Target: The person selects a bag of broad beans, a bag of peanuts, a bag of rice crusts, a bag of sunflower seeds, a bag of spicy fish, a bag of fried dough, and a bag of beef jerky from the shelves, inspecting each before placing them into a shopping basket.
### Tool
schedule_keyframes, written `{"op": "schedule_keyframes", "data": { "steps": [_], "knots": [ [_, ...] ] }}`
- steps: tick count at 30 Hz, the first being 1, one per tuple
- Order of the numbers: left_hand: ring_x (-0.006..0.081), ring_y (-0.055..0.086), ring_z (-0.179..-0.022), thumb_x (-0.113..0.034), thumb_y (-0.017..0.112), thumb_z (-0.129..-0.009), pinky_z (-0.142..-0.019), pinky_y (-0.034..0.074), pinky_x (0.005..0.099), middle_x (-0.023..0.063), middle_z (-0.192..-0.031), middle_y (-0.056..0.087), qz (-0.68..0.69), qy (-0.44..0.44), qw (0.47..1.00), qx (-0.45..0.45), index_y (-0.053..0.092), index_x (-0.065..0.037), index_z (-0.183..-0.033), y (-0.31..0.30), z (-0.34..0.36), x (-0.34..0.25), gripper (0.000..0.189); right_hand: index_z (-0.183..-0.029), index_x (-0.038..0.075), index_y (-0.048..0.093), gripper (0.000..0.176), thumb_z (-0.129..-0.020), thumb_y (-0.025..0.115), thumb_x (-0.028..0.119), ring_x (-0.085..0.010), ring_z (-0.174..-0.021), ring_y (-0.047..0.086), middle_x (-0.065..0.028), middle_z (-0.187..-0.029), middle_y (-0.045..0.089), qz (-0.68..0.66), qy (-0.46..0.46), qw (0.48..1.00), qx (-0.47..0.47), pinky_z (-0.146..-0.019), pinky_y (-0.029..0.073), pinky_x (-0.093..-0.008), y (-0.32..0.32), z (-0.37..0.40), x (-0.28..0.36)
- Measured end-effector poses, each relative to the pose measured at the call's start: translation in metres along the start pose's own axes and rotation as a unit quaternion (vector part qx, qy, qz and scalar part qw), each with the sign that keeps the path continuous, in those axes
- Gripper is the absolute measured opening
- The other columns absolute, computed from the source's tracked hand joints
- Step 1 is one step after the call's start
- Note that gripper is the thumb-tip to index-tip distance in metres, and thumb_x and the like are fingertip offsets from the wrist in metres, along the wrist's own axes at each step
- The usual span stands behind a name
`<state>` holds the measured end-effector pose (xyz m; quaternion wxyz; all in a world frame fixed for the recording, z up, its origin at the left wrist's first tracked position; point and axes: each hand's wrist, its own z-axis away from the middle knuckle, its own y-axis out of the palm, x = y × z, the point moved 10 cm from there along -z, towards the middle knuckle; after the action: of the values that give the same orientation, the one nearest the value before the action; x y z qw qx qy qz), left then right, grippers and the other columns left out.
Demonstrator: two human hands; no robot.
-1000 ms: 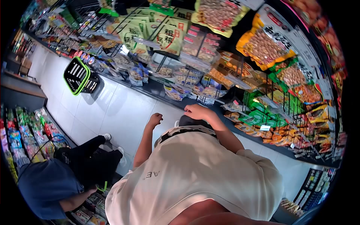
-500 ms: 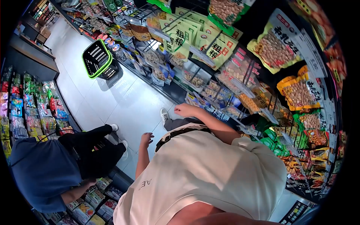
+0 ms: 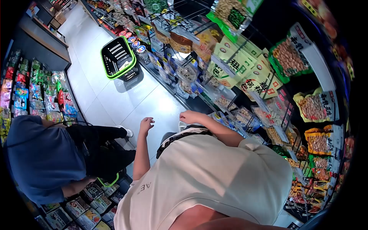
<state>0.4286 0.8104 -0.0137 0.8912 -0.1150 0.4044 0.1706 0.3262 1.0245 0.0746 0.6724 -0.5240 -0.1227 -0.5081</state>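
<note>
The person's right hand (image 3: 191, 116) is hanging at the front of the dark low shelf edge (image 3: 199, 100), its fingers curling together into a loose fist with nothing showing inside it; it is sitting just beside the small blue-and-clear snack packets (image 3: 234, 122) that are lying on the lowest shelf, near them but not touching. The left hand (image 3: 147, 124) is hovering over the pale glossy tiled floor (image 3: 115, 103), fingers apart and slack, holding nothing; a light trainer toe (image 3: 182, 125) is showing between the two hands, below the cream T-shirt (image 3: 207, 172). Yellow-green paper bags with red labels (image 3: 245, 73) are hanging higher on the wire rack, well above the right hand; a black plastic shopping basket with a green rim (image 3: 117, 57) is standing on the floor against the shelving, well apart from both hands. At the left, another person in a blue top and black trousers (image 3: 42, 157) is crouching at the opposite shelf, a hand reaching among boxed goods (image 3: 90, 191).
</note>
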Motion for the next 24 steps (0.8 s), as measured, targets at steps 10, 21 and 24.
{"op": "schedule_keyframes", "data": {
  "steps": [10,21,24],
  "knots": [
    [0.013,0.048,-0.069,-0.015,0.043,-0.084,-0.07,0.051,0.0316,0.0073,-0.083,0.059,-0.009,-0.137,0.99,0.032,0.054,-0.002,-0.103,-0.077,-0.049,0.025,0.025,-0.098,0.002,0.06,0.031,-0.083,0.049,0.026,-0.0328,-0.084,0.059,-0.0192,-0.09,0.062,-0.035,0.018,0.999,0.003,-0.074,0.046,-0.0385,-0.019,-0.091,0.028],
    [0.0198,0.058,-0.068,-0.013,0.048,-0.079,-0.057,0.05,0.0367,0.0107,-0.078,0.059,-0.127,-0.102,0.985,0.061,0.057,-0.002,-0.095,-0.182,-0.211,-0.067,0.021,-0.099,0.003,0.058,0.028,-0.085,0.05,0.026,-0.0326,-0.086,0.059,-0.0183,-0.092,0.062,-0.074,0.081,0.99,-0.089,-0.075,0.045,-0.0383,-0.068,-0.226,0.092],
    [0.0226,0.06,-0.072,-0.011,0.049,-0.078,-0.057,0.051,0.0393,0.0123,-0.081,0.059,-0.19,-0.093,0.974,0.081,0.057,-0.001,-0.094,-0.194,-0.25,-0.091,0.021,-0.099,0.002,0.058,0.028,-0.085,0.051,0.026,-0.0325,-0.087,0.058,-0.0182,-0.093,0.062,-0.084,0.092,0.987,-0.103,-0.077,0.045,-0.0378,-0.085,-0.25,0.11]
  ]
}}
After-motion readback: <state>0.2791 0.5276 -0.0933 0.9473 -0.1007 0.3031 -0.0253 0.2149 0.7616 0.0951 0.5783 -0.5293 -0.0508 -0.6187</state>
